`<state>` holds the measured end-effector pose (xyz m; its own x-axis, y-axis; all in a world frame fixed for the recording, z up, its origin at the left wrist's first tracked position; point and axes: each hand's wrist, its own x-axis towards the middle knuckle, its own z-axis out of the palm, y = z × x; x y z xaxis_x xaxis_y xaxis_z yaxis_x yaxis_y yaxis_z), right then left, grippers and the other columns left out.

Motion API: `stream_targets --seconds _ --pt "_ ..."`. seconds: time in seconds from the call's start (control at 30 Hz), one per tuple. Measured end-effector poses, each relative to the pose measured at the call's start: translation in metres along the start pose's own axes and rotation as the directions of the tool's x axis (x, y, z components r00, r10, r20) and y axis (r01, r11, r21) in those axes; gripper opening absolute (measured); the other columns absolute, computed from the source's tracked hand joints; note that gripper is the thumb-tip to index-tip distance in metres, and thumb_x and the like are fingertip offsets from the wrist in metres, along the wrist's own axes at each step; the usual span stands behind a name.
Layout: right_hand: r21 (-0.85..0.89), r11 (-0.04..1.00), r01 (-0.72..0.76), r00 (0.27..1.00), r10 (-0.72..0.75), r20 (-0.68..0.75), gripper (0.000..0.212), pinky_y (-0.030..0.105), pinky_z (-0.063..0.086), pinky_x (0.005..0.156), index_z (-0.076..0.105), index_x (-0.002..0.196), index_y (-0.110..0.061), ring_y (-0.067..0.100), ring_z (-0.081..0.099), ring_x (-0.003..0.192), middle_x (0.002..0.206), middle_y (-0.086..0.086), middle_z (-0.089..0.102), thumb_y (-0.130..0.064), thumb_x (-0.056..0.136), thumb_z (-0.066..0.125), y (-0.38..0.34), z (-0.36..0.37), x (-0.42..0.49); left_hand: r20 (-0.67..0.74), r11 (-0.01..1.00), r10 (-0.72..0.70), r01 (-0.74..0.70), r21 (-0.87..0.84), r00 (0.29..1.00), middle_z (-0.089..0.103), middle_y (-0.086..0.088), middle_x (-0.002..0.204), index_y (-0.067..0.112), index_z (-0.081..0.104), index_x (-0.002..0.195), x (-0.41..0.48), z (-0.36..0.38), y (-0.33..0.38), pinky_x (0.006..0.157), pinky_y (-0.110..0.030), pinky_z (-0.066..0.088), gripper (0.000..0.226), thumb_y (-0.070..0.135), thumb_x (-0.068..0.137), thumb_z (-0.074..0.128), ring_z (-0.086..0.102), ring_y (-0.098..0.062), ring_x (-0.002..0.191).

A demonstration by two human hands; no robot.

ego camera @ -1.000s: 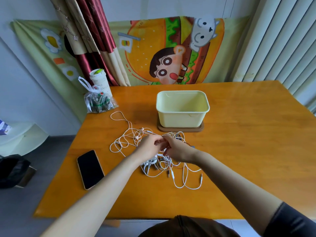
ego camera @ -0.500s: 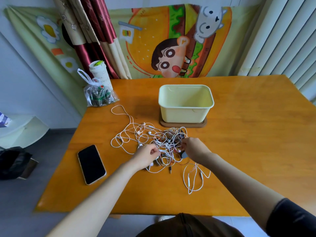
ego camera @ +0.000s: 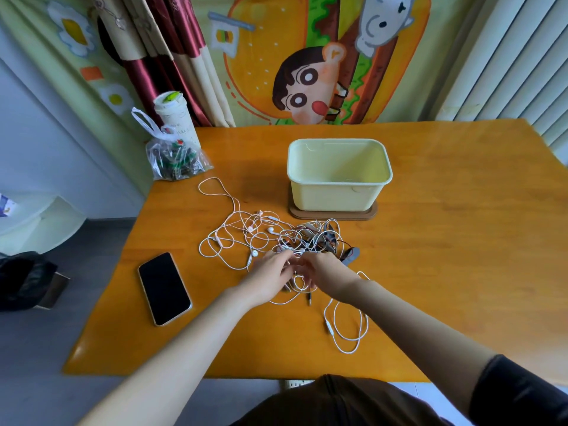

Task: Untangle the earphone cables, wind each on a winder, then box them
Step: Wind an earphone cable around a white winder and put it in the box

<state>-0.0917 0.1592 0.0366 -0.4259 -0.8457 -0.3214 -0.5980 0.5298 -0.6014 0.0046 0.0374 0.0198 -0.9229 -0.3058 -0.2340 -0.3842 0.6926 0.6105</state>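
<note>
Likely a home: behind the wooden table [ego camera: 430, 241] hang a cartoon cloth [ego camera: 307, 56] and satin curtain [ego camera: 172, 41].

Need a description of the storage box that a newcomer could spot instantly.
On the orange wooden table, look beyond the tangled earphone cables toward the cartoon wall hanging. The box is the pale yellow tub on a brown base; nothing else there is open-topped.

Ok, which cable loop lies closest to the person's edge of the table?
The white loop with the inline remote, trailing out beside the right forearm; every other loop lies in the tangle farther up the table.
</note>
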Motion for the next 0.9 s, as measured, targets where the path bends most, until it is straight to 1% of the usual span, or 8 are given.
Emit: stream_targets --seconds 0.1,0.17,0.23,0.33,0.47,0.63,0.77,0.9 --pt "-0.001 0.999 -0.032 0.999 0.032 -0.042 0.021 0.022 0.045 0.066 0.063 0.102 -0.003 0.017 0.057 0.075 0.09 0.008 0.066 -0.011 0.099 0.043 0.006 -0.002 0.003 -0.055 0.998 -0.041 0.038 -0.05 0.998 0.052 0.003 0.114 0.018 0.051 0.118 0.003 0.002 -0.008 0.087 -0.029 0.043 0.023 0.027 0.097 0.051 0.048 -0.012 0.102" --pt "-0.009 0.998 -0.058 0.995 0.057 -0.084 0.024 0.012 0.038 0.058 0.063 0.105 -0.004 0.011 0.052 0.076 0.092 0.003 0.063 -0.009 0.099 0.041 0.012 -0.003 0.005 -0.094 0.995 -0.089 0.085 -0.046 0.992 0.05 0.002 0.121 0.015 0.05 0.121 0.007 0.004 -0.019 0.095 -0.032 0.043 0.027 0.021 0.096 0.054 0.046 -0.014 0.112" --pt "-0.018 0.996 -0.089 0.99 0.086 -0.11 0.024 0.012 0.037 0.056 0.063 0.104 -0.004 0.013 0.053 0.075 0.091 0.001 0.063 -0.01 0.099 0.041 0.017 -0.004 0.008 -0.072 0.991 -0.135 0.136 0.008 0.988 0.05 0.0 0.127 0.015 0.052 0.119 0.011 0.007 -0.032 0.097 -0.033 0.045 0.026 0.015 0.093 0.057 0.048 -0.018 0.117" --pt "-0.021 0.988 -0.15 0.984 0.148 -0.098 0.025 0.024 0.042 0.06 0.062 0.098 0.001 0.018 0.053 0.071 0.089 0.012 0.066 -0.014 0.1 0.041 0.024 -0.004 0.009 -0.015 0.976 -0.174 0.174 0.13 0.985 0.049 0.0 0.13 0.016 0.053 0.122 0.014 0.014 -0.046 0.096 -0.029 0.043 0.032 0.012 0.091 0.06 0.047 -0.018 0.119" --pt "-0.011 0.98 -0.199 0.978 0.198 -0.073 0.033 0.028 0.04 0.058 0.062 0.096 0.002 0.02 0.051 0.066 0.089 0.018 0.067 -0.026 0.099 0.045 0.032 0.0 0.008 0.02 0.957 -0.205 0.196 0.215 0.979 0.05 0.001 0.128 0.019 0.052 0.124 0.012 0.025 -0.056 0.094 -0.03 0.043 0.037 0.015 0.089 0.063 0.049 -0.019 0.116" --pt "0.006 0.974 -0.225 0.973 0.225 -0.059 0.034 0.032 0.043 0.06 0.062 0.094 0.001 0.019 0.052 0.065 0.087 0.017 0.067 -0.028 0.098 0.047 0.034 0.0 0.007 -0.052 0.94 -0.214 0.22 0.26 0.975 0.055 0.002 0.116 0.019 0.056 0.109 0.012 0.033 -0.055 0.078 -0.023 0.046 0.019 0.021 0.09 0.062 0.055 -0.016 0.101" --pt "-0.005 0.972 -0.236 0.97 0.235 -0.052 0.028 0.037 0.05 0.067 0.063 0.094 -0.002 0.023 0.058 0.07 0.088 0.015 0.068 -0.023 0.099 0.045 0.033 -0.001 0.004 -0.089 0.934 -0.148 0.169 0.314 0.985 0.047 0.003 0.114 0.02 0.057 0.106 0.012 0.032 -0.053 0.077 -0.022 0.045 0.019 0.03 0.091 0.061 0.05 -0.015 0.101" --pt "-0.006 0.974 -0.227 0.971 0.226 -0.08 0.025 0.036 0.049 0.066 0.065 0.092 -0.003 0.02 0.057 0.068 0.08 0.007 0.064 -0.016 0.098 0.044 0.032 -0.006 0.002 -0.187 0.966 -0.076 0.119 0.231 0.979 0.044 0.004 0.113 0.019 0.054 0.091 0.013 0.028 -0.047 0.069 -0.018 0.041 0.015 0.03 0.088 0.064 0.046 -0.015 0.102"
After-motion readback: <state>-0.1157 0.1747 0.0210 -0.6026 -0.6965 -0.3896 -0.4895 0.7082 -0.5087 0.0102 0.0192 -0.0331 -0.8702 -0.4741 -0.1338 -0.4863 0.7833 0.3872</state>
